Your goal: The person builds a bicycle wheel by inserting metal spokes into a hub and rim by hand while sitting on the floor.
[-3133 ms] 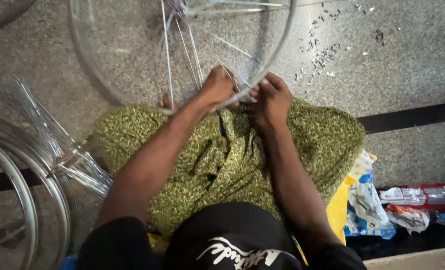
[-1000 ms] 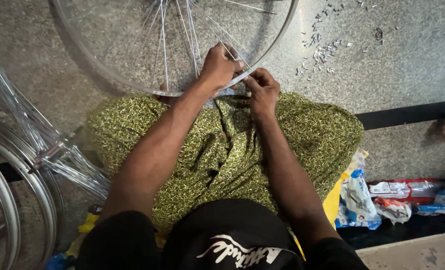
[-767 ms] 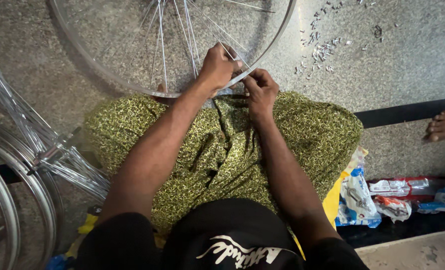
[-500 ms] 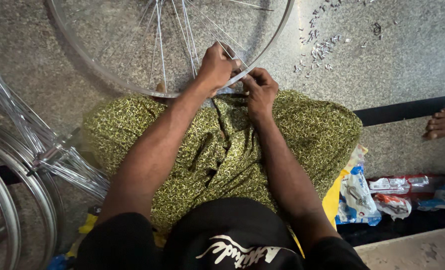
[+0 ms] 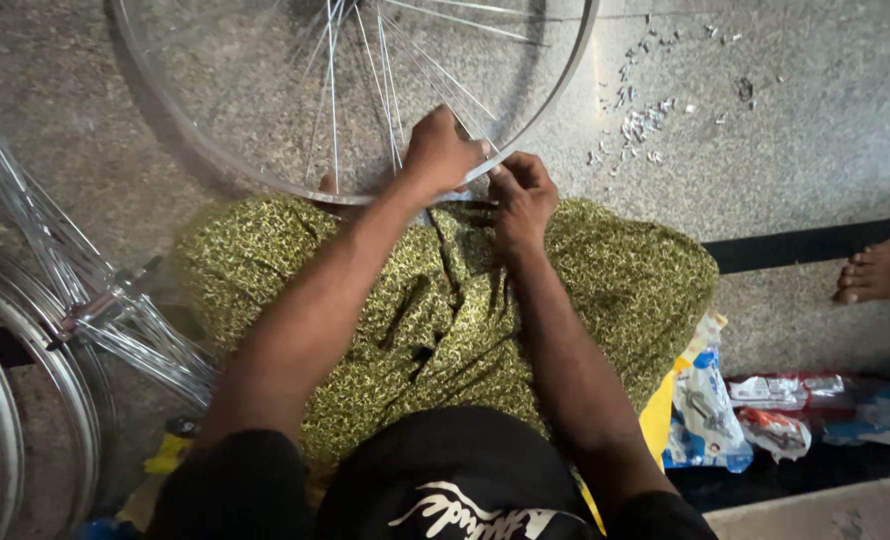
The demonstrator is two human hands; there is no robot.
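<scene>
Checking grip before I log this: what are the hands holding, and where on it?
Both hands grip the bicycle wheel at its near rim: left hand over rim and spokes, right hand pinching the rim beside it.

We are seeing a silvery, shining wheel rim (image 5: 565, 75) with thin silver spokes (image 5: 385, 90) over a floor (image 5: 795, 130) of speckled grey stone, crossed by a black stripe (image 5: 815, 243). We are wearing a wrap (image 5: 435, 320) of olive green with a fine yellow speckled print, and a black shirt (image 5: 455, 480) bearing white lettering. Small silver bits (image 5: 640, 125) are glinting on the floor. Plastic packets (image 5: 705, 410) are showing blue, white and red beside a yellow sheet (image 5: 655, 425).
</scene>
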